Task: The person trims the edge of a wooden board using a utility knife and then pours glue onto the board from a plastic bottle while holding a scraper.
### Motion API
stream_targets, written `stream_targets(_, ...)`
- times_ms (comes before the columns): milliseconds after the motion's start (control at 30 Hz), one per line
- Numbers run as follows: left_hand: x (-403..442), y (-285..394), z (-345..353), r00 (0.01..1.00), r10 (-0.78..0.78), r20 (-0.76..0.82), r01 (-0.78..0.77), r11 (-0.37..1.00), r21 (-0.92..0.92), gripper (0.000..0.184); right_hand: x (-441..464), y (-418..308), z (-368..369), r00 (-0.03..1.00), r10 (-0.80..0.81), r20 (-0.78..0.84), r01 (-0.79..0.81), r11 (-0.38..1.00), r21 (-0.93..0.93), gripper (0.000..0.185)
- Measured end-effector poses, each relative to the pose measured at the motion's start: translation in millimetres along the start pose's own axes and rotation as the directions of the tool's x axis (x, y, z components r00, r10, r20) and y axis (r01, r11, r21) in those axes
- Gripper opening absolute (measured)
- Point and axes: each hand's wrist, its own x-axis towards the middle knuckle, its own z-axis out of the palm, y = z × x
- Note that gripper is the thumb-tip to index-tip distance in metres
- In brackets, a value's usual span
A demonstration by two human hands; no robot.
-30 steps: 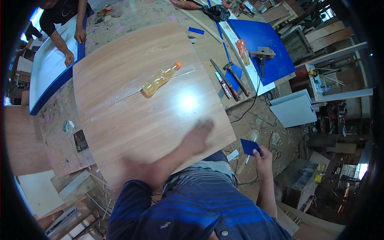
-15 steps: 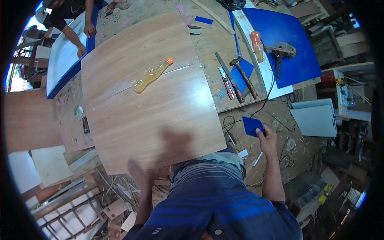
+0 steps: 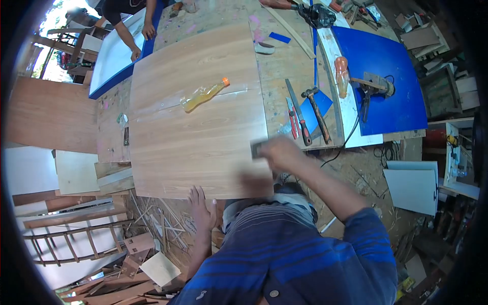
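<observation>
A wood-grain panel [image 3: 203, 137] lies across the workbench before me. My left hand [image 3: 203, 211] is at its near edge, fingers spread, fingertips overlapping the rim and holding nothing. My right hand [image 3: 282, 152] is over the panel's right side, closed and smeared by motion. From its fingers juts the blue square piece [image 3: 255, 149], which looks dark and blurred here. Farther back on the panel rests a plastic bottle [image 3: 206, 95] of yellowish liquid with an orange cap, lying on its side.
Right of the panel lie a hammer [image 3: 317, 114], a file [image 3: 298, 112] and a red cutter [image 3: 292, 118]. A power tool [image 3: 376, 87] sits on a blue sheet [image 3: 401, 114], near another bottle [image 3: 341, 76]. A co-worker's hands [image 3: 142, 43] touch a blue-edged white panel [image 3: 117, 53].
My right hand has swung left from beside the bench to over the panel, carrying the blue piece. My left hand has settled at the near edge. The whole view has shifted.
</observation>
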Motion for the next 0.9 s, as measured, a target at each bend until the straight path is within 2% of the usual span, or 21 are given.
stream_targets(33, -7, 0, 0, 1.0, -0.029, -0.001, 0.029, 0.999, -0.044, 0.075, -19, -15, -4, 0.978, -0.03, 0.207, 0.047, 0.996, -0.078, 0.03)
stream_targets(67, -16, -1, 0, 0.998, -0.063, -0.002, 0.062, 0.994, -0.09, 0.073, -44, -32, -11, 0.971, 0.02, 0.24, -0.027, 0.999, 0.026, 0.032)
stream_targets(100, -23, -3, 0, 0.995, -0.092, -0.026, 0.09, 0.995, -0.051, 0.07, -62, -43, -20, 0.958, 0.065, 0.28, -0.105, 0.986, 0.129, 0.034)
stream_targets(167, -35, -11, -4, 0.987, -0.143, -0.077, 0.146, 0.989, 0.028, 0.064, -69, -44, -43, 0.96, 0.134, 0.244, -0.181, 0.966, 0.183, 0.036)
stream_targets(200, -39, -16, -6, 0.986, -0.116, -0.119, 0.121, 0.992, 0.035, 0.058, -68, -40, -52, 0.961, 0.166, 0.22, -0.212, 0.955, 0.205, 0.037)
stream_targets(233, -41, -19, -8, 0.982, -0.09, -0.167, 0.098, 0.994, 0.04, 0.052, -60, -30, -50, 0.992, 0.112, -0.049, -0.093, 0.95, 0.298, 0.034)
stream_targets(333, -27, -10, -20, 0.965, 0.007, -0.261, 0.008, 0.999, 0.054, 0.032, -26, -24, -53, 0.944, 0.084, -0.319, -0.046, 0.991, 0.127, 0.031)
stream_targets(367, -24, -7, -27, 0.962, 0.045, -0.27, -0.029, 0.998, 0.062, 0.026, -18, -14, -32, 0.948, 0.026, -0.316, -0.004, 0.997, 0.071, 0.028)
stream_targets(467, 9, 4, -41, 0.93, 0.031, -0.366, -0.062, 0.995, -0.075, 0.017, -38, -27, -5, 0.999, -0.024, -0.032, 0.026, 0.996, 0.086, 0.026)
stream_targets(567, 60, -2, -53, 0.908, 0.036, -0.418, -0.106, 0.984, -0.145, 0.019, -69, -56, -25, 0.982, 0.132, 0.134, -0.173, 0.916, 0.362, 0.025)
stream_targets(667, 135, -7, -55, 0.903, 0.065, -0.425, -0.168, 0.963, -0.209, 0.029, -86, -42, -15, 0.912, 0.38, -0.155, -0.259, 0.825, 0.502, 0.025)
stream_targets(700, 164, -8, -52, 0.909, 0.062, -0.412, -0.185, 0.946, -0.267, 0.035, -90, -36, -12, 0.86, 0.46, -0.22, -0.302, 0.807, 0.508, 0.024)
stream_targets(767, 224, 10, -62, 0.89, 0.174, -0.421, -0.28, 0.938, -0.205, 0.054, -96, -31, -4, 0.727, 0.599, -0.335, -0.385, 0.76, 0.524, 0.023)
stream_targets(833, 280, 39, -73, 0.827, 0.253, -0.502, -0.341, 0.936, -0.089, 0.067, -91, -41, -5, 0.679, 0.628, -0.379, -0.387, 0.746, 0.542, 0.023)
stream_targets(900, 327, 42, -67, 0.813, 0.291, -0.504, -0.363, 0.931, -0.048, 0.072, -86, -49, 0, 0.641, 0.658, -0.395, -0.407, 0.728, 0.552, 0.023)
